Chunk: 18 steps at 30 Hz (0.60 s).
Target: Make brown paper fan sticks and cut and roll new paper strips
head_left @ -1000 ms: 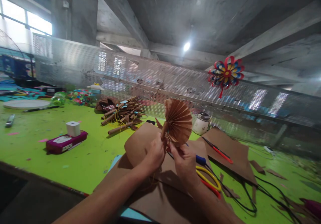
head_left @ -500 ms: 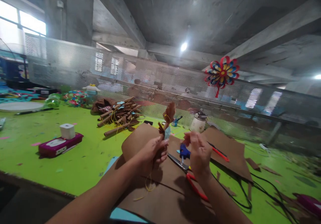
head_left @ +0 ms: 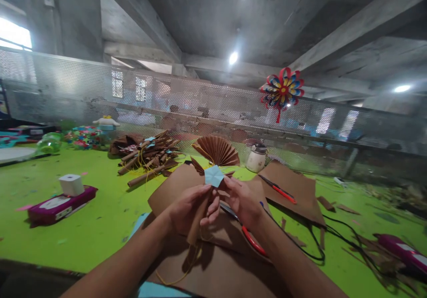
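Note:
A brown paper fan (head_left: pixel 218 150) faces me, its pleats spread in an arc. At its base sits a light blue paper star (head_left: pixel 214 176), and a rolled brown paper handle (head_left: pixel 197 222) slants down from it with yellow string hanging. My left hand (head_left: pixel 190 204) is closed around the handle just under the star. The fingertips of my right hand (head_left: pixel 242 198) press on the star's right edge. Beneath that hand lie red-handled scissors (head_left: pixel 251 241), partly hidden, on a large brown paper sheet (head_left: pixel 230 267).
Several brown paper rolls (head_left: pixel 147 158) are piled at the back left. A purple box (head_left: pixel 63 204) carries a white cube (head_left: pixel 71 185). Beyond stand a whitish jar (head_left: pixel 256 158) and a perforated screen (head_left: pixel 200 98). A red-handled cutter (head_left: pixel 283 193) and black cables (head_left: pixel 313 244) lie right.
The fan has turned from edge-on to face me, showing its pleats and star. My right hand has moved left from the air to the star. The view has shifted slightly right.

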Tool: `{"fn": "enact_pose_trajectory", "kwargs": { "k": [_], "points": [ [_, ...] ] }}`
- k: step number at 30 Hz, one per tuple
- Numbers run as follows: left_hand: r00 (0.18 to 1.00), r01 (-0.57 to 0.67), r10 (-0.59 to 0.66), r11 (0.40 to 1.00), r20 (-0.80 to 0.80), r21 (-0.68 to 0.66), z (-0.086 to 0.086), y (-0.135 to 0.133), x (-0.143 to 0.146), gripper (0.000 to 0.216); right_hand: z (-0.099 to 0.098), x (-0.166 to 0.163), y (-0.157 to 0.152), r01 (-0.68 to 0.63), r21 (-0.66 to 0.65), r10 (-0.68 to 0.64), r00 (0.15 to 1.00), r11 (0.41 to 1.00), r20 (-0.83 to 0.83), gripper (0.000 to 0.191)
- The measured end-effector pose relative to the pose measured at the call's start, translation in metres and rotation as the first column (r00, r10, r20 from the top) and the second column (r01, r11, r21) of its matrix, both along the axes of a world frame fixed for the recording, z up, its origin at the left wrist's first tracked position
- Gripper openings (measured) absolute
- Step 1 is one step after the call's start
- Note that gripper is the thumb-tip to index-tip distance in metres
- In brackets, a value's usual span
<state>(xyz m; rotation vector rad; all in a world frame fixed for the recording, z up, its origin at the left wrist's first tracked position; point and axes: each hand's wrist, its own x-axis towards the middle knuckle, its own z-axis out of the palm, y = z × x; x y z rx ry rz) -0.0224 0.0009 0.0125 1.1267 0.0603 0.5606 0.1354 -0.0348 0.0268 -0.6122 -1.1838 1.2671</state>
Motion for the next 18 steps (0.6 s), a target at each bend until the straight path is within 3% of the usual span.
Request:
{"fn": "enact_pose_trajectory", "kwargs": {
  "k": [2, 6, 9, 13, 15, 18],
  "points": [
    [0.996, -0.076, 0.076, 0.997, -0.041, 0.01, -0.001, 0.001, 0.002, 0.029, -0.001, 0.0, 0.0, -0.003, -0.014, 0.002, 0.997, 1.0, -0.076, 0.026],
    [0.949, -0.276, 0.29, 0.954, -0.122, 0.12, -0.001, 0.002, 0.008, 0.028, -0.007, 0.002, 0.007, 0.147, 0.003, -0.146, 0.988, 0.989, -0.051, 0.025],
    [0.927, -0.331, 0.356, 0.925, -0.121, 0.184, -0.003, 0.004, 0.011, 0.031, -0.012, 0.004, 0.012, 0.219, 0.019, -0.219, 0.976, 0.976, -0.003, 0.026],
    [0.896, -0.397, 0.431, 0.884, -0.103, 0.247, -0.006, 0.007, 0.012, 0.038, -0.015, 0.005, 0.014, 0.216, 0.021, -0.216, 0.976, 0.976, -0.022, 0.02],
    [0.865, -0.443, 0.496, 0.829, -0.083, 0.342, -0.005, 0.008, 0.011, 0.038, -0.018, 0.006, 0.014, 0.182, -0.004, -0.182, 0.983, 0.983, -0.022, 0.021],
    [0.79, -0.541, 0.614, 0.701, -0.006, 0.465, -0.001, 0.011, 0.009, 0.038, -0.021, 0.007, 0.014, 0.038, -0.039, -0.038, 0.999, 0.999, 0.005, 0.039]
  ]
}}
